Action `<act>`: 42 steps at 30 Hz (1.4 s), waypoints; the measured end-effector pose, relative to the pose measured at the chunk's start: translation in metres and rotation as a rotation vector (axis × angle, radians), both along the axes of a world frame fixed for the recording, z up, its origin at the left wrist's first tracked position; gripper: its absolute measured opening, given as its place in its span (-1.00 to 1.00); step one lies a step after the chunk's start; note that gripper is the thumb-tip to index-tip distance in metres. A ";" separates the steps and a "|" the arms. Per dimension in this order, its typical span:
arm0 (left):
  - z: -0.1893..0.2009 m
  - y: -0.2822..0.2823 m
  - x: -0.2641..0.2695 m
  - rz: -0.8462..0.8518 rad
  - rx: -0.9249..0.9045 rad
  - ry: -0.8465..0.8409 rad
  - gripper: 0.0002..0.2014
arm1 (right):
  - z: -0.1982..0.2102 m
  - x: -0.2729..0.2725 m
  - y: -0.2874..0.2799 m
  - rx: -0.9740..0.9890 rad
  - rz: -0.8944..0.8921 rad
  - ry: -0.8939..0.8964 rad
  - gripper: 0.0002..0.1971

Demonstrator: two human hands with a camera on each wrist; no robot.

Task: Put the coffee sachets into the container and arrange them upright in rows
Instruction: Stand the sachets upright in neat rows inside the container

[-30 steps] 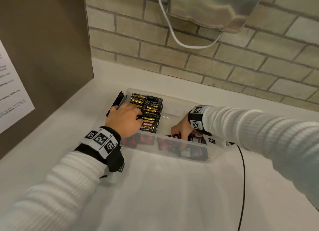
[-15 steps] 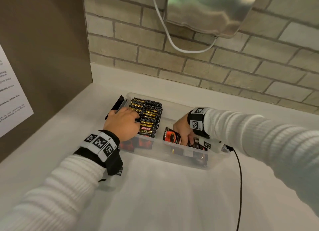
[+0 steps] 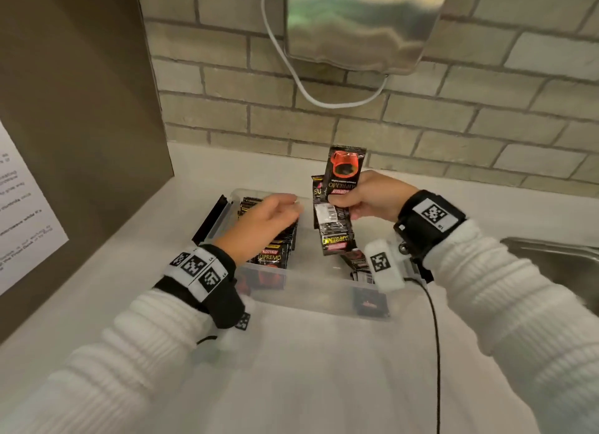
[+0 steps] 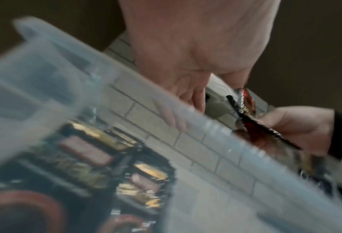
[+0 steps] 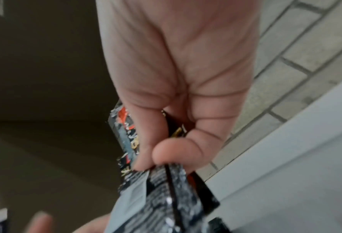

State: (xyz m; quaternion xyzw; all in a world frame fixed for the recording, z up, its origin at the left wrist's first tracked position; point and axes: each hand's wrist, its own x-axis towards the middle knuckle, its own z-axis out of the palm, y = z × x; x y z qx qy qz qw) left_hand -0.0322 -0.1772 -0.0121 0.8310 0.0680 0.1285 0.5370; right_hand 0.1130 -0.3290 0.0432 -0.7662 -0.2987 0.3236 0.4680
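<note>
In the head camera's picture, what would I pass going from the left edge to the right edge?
White printed paper sheet → left hand → black coffee sachets gripped by the right hand → right hand → steel sink edge.

My sachets (image 3: 340, 187) are black with red cups and gold lettering; my sleeves (image 3: 505, 291) are ribbed white.
</note>
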 end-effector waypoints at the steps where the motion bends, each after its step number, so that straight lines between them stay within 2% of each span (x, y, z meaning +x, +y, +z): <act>1: 0.003 -0.007 0.004 -0.048 -0.119 0.031 -0.55 | -0.005 -0.006 0.002 0.054 -0.021 0.046 -0.71; 4: 0.002 -0.020 0.015 -0.082 -0.348 0.055 -0.61 | -0.023 -0.019 0.009 0.178 -0.129 0.168 -0.73; 9: -0.010 -0.014 0.020 0.051 -0.259 0.026 -0.58 | -0.048 -0.030 0.012 0.279 -0.259 0.266 -0.94; 12: -0.019 -0.003 0.019 0.191 -0.205 -0.005 -0.70 | -0.056 -0.031 0.011 0.426 -0.378 0.259 -0.84; 14: -0.021 -0.001 0.016 0.252 -0.289 -0.031 -0.80 | -0.059 -0.035 0.010 0.413 -0.429 0.222 -0.82; 18: -0.024 0.002 0.016 0.337 -0.431 -0.099 -0.85 | -0.073 -0.045 0.014 0.317 -0.537 0.161 -0.75; 21: -0.024 0.006 0.018 0.384 -0.478 -0.166 -0.87 | -0.083 -0.049 0.016 0.291 -0.610 0.092 -0.88; 22: -0.025 0.007 0.018 0.389 -0.488 -0.174 -0.84 | -0.084 -0.049 0.016 0.303 -0.623 0.063 -0.86; 26: -0.030 0.010 0.018 0.368 -0.513 -0.228 -0.70 | -0.085 -0.048 0.015 0.395 -0.670 0.057 -0.92; 29: -0.032 0.011 0.016 0.330 -0.580 -0.278 -0.78 | -0.087 -0.045 0.015 0.428 -0.710 0.060 -0.90; 31: -0.034 0.011 0.016 0.287 -0.619 -0.306 -0.81 | -0.087 -0.044 0.015 0.460 -0.691 0.067 -0.76; 33: -0.035 0.013 0.014 0.240 -0.541 -0.363 -0.80 | -0.088 -0.043 0.016 0.498 -0.654 0.087 -0.68; 35: -0.036 0.013 0.012 0.168 -0.448 -0.427 -0.74 | -0.090 -0.041 0.016 0.472 -0.651 0.076 -0.70; 37: -0.037 0.013 0.011 0.114 -0.454 -0.458 -0.61 | -0.093 -0.039 0.016 0.432 -0.660 0.042 -0.76; 39: -0.038 0.013 0.011 0.058 -0.480 -0.440 -0.56 | -0.094 -0.039 0.017 0.433 -0.642 0.026 -0.82; 42: -0.038 0.012 0.012 -0.013 -0.443 -0.375 -0.60 | -0.093 -0.043 0.021 0.416 -0.501 0.007 -0.83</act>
